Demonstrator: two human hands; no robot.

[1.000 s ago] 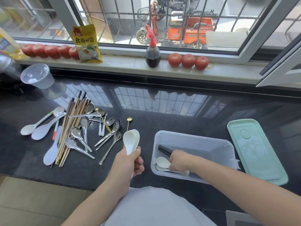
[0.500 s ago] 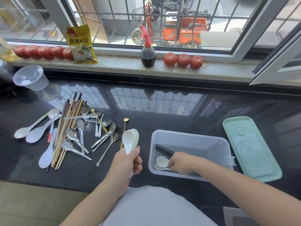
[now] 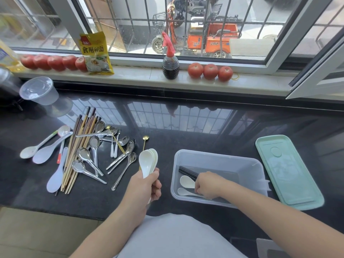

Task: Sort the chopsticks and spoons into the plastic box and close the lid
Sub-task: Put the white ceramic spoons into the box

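Note:
A clear plastic box (image 3: 214,155) stands on the black counter at the front right. Black chopsticks (image 3: 187,172) and two white spoons (image 3: 187,181) lie inside it. My right hand (image 3: 208,185) is down in the box, fingers curled over the handle of the upper white spoon. My left hand (image 3: 149,185) holds an upright stack of white spoons (image 3: 148,162) just left of the box. Wooden chopsticks (image 3: 78,149), metal spoons (image 3: 93,144) and pale plastic spoons (image 3: 46,151) lie in a heap at the left. The green lid (image 3: 286,172) rests right of the box.
A thin gold spoon (image 3: 145,138) lies behind my left hand. A clear lidded tub (image 3: 39,92) stands at the back left. On the sill are tomatoes (image 3: 210,71), a dark spray bottle (image 3: 170,66) and a yellow packet (image 3: 95,53).
My right hand has drawn back slightly inside the box, uncovering more of the two white spoons. My left hand has kept its stack of spoons in the same place.

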